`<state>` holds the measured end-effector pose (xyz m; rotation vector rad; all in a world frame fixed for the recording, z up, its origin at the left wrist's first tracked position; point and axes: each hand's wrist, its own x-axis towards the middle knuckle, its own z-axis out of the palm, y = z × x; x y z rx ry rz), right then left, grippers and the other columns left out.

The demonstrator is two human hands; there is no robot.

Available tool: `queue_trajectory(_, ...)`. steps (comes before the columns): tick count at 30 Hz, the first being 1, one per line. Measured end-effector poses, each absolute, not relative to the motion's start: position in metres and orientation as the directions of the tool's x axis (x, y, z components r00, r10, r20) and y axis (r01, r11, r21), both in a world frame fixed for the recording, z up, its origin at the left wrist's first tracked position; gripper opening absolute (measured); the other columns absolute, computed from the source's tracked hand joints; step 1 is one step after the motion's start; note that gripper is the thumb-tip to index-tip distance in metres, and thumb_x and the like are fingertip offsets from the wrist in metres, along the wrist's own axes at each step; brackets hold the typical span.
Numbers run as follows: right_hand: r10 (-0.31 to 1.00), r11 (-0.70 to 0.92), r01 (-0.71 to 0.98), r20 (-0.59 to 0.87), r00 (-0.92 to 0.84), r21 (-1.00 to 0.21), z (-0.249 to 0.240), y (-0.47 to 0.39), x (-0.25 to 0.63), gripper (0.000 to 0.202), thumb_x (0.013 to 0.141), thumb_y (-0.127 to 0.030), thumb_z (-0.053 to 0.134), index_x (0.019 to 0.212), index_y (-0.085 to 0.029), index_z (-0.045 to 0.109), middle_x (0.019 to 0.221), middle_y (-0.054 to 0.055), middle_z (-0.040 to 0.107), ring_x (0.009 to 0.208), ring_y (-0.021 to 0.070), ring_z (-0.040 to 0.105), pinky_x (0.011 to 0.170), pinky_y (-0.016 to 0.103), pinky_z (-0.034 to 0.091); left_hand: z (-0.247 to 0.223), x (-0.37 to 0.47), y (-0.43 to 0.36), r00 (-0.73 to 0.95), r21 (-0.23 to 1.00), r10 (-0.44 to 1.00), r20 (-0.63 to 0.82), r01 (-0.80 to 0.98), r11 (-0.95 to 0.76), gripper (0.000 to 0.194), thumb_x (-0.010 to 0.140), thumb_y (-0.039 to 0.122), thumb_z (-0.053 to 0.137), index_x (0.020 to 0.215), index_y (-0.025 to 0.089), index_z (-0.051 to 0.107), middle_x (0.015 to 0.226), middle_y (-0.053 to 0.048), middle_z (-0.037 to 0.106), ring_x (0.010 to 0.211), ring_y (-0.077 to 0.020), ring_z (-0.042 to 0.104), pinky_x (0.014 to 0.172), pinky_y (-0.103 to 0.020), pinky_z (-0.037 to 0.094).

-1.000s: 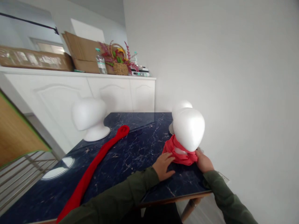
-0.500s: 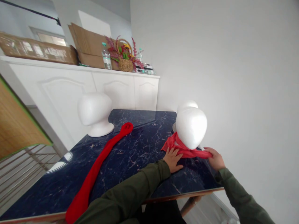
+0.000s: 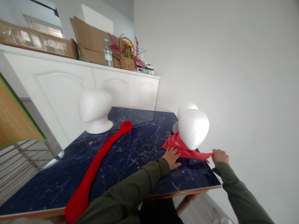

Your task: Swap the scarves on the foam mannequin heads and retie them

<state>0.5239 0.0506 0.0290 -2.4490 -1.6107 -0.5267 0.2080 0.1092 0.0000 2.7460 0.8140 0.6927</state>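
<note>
Scarf [image 3: 184,150], coral, wraps the neck of the near foam head [image 3: 193,128] on the table [image 3: 140,149]. Right hand [image 3: 219,156] grips 1 end, pulled taut; left hand [image 3: 172,158] lies flat against the fabric.

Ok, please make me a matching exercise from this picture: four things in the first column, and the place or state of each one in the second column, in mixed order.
Things:
1. left hand
2. right hand
3. long red scarf
4. flower basket

Places or states:
A. on the white cabinet
B. pulling one end of the pink scarf
C. lying loose along the table
D. flat on the pink scarf by the foam head

Pairs: 1-D, 2-B, 3-C, 4-A
</note>
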Motion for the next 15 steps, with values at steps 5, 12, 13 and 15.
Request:
queue_trajectory(5,0.892,-0.369,0.929,0.282,0.353,0.004,-0.004,0.045,0.524,0.038,0.058,-0.005,0.05,0.093,-0.012,0.065,0.083,0.013,0.066,0.077,0.0241,0.063,0.067,0.034,0.047,0.01,0.188,0.096,0.765,0.306,0.511,0.393,0.415,-0.857,0.054,0.072,0.043,0.058,0.12,0.019,0.052,0.137,-0.014,0.038,0.128,-0.0357,0.028,0.101,-0.057,0.023)
queue_trajectory(12,0.788,-0.283,0.908,0.466,0.403,-0.308,-0.027,0.006,0.506,0.047,0.065,-0.017,0.037,0.108,-0.01,0.056,0.104,0.015,0.061,0.102,0.0281,0.056,0.088,0.041,0.044,0.025,0.112,0.046,0.602,0.441,0.636,0.482,0.46,-0.77,0.035,0.077,0.034,0.052,0.109,0.022,0.059,0.12,-0.008,0.057,0.111,-0.0239,0.05,0.102,-0.044,0.032)
queue_trajectory(13,0.754,-0.26,0.898,0.506,0.418,-0.354,-0.03,-0.002,0.492,0.044,0.069,-0.021,0.036,0.107,-0.011,0.055,0.104,0.016,0.059,0.102,0.0291,0.055,0.088,0.042,0.044,0.027,0.09,0.041,0.571,0.429,0.661,0.486,0.504,-0.75,0.032,0.079,0.034,0.049,0.107,0.023,0.059,0.118,-0.007,0.058,0.109,-0.0229,0.052,0.101,-0.043,0.033)
queue_trajectory(15,0.698,-0.208,0.876,0.561,0.444,-0.434,-0.036,-0.017,0.455,0.034,0.074,-0.029,0.038,0.099,-0.014,0.054,0.097,0.016,0.059,0.092,0.03,0.056,0.083,0.044,0.045,0.032,0.04,0.04,0.432,0.39,0.766,0.476,0.677,-0.624,0.03,0.083,0.035,0.043,0.105,0.025,0.06,0.113,-0.006,0.061,0.107,-0.022,0.053,0.098,-0.039,0.037)
